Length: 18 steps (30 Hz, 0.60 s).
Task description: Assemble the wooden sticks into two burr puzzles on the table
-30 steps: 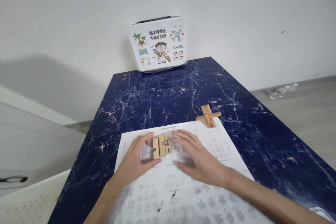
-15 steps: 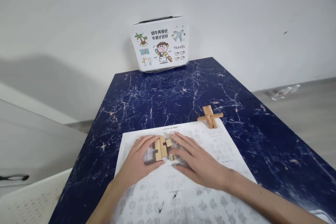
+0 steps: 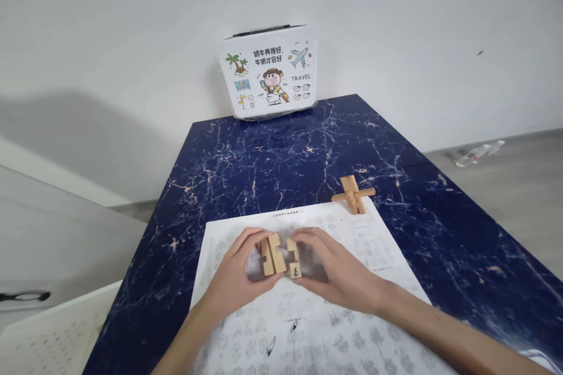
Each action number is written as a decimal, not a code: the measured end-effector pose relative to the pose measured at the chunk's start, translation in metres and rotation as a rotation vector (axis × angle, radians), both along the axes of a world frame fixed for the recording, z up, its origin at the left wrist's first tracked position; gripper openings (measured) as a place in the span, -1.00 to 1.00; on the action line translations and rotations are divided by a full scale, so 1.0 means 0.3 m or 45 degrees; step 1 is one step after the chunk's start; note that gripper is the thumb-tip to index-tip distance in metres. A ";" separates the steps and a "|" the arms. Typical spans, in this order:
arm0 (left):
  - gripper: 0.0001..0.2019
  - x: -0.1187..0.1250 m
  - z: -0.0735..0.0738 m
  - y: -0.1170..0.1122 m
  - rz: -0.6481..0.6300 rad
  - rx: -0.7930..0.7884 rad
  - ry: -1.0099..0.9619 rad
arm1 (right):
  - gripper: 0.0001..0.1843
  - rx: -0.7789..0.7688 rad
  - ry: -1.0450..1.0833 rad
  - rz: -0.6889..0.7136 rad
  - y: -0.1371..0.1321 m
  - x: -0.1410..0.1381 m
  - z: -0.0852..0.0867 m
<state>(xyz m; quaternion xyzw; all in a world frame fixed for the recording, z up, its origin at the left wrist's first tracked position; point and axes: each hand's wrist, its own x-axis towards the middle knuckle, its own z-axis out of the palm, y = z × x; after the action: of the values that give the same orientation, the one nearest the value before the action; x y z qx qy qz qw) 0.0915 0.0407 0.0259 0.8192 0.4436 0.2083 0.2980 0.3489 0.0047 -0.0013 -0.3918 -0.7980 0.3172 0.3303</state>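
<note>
My left hand [image 3: 231, 275] pinches a pair of notched wooden puzzle pieces [image 3: 276, 255] lying side by side, with fingers at their far ends and thumb at the near ends. Facing it, my right hand [image 3: 336, 269] grips another notched wooden puzzle piece [image 3: 296, 270], marked with a 3 on its near end. A narrow gap separates this piece from the pair. All of them are over a printed sheet [image 3: 325, 319], whose small drawings are blurred. Beyond my right hand, a cross-shaped set of joined wooden pieces [image 3: 353, 194] rests at the sheet's far right corner.
The blue marble-patterned table [image 3: 264, 170] runs to the wall. At its far edge stands a white cartoon-printed case [image 3: 272, 73] in clear wrap. A white perforated basket [image 3: 53, 334] is at lower left. Something clear and plastic [image 3: 479, 153] lies on the floor at right.
My right hand has closed its fingers and thumb around the ends of the piece marked 3, which has turned and shifted slightly nearer. The left pair has tilted and moved slightly nearer too.
</note>
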 end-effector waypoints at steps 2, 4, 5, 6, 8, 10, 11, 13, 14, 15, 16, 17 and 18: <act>-0.42 -0.002 0.002 0.000 0.015 0.009 -0.055 | -0.31 -0.017 0.035 -0.018 0.002 0.001 0.003; -0.44 -0.002 0.004 -0.001 0.041 0.006 -0.093 | -0.32 -0.028 0.055 -0.041 0.005 0.001 0.009; -0.44 -0.001 0.006 -0.002 0.052 -0.008 -0.113 | -0.32 -0.032 0.062 -0.050 0.006 0.001 0.013; -0.45 0.001 0.009 -0.003 0.061 -0.024 -0.140 | -0.33 -0.034 0.068 -0.055 0.007 0.000 0.017; -0.45 0.004 0.016 -0.004 0.073 -0.046 -0.218 | -0.34 -0.043 0.084 -0.064 0.008 0.000 0.024; -0.45 0.004 0.024 -0.004 0.080 -0.052 -0.294 | -0.35 -0.054 0.102 -0.073 0.009 0.000 0.029; -0.46 0.001 0.026 -0.002 0.087 -0.061 -0.327 | -0.35 -0.058 0.111 -0.078 0.009 0.001 0.031; -0.47 -0.013 0.024 0.003 0.108 -0.132 -0.397 | -0.34 -0.062 0.127 -0.088 0.010 0.003 0.033; -0.47 -0.024 0.020 0.006 0.121 -0.199 -0.454 | -0.34 -0.062 0.132 -0.094 0.011 0.003 0.033; -0.45 -0.036 0.014 0.010 0.132 -0.287 -0.524 | -0.34 -0.062 0.135 -0.101 0.011 0.004 0.033; -0.43 -0.048 0.006 0.015 0.145 -0.378 -0.610 | -0.34 -0.063 0.136 -0.107 0.011 0.005 0.033; -0.40 -0.059 -0.001 0.019 0.154 -0.466 -0.696 | -0.34 -0.065 0.134 -0.111 0.011 0.005 0.034; -0.39 -0.067 -0.008 0.023 0.174 -0.534 -0.772 | -0.34 -0.066 0.131 -0.116 0.011 0.005 0.034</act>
<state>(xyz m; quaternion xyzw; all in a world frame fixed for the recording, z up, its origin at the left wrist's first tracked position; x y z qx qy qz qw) 0.0714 0.0477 0.0235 0.6099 0.4219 0.3655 0.5626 0.3504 0.0080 0.0090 -0.4192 -0.7529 0.3422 0.3746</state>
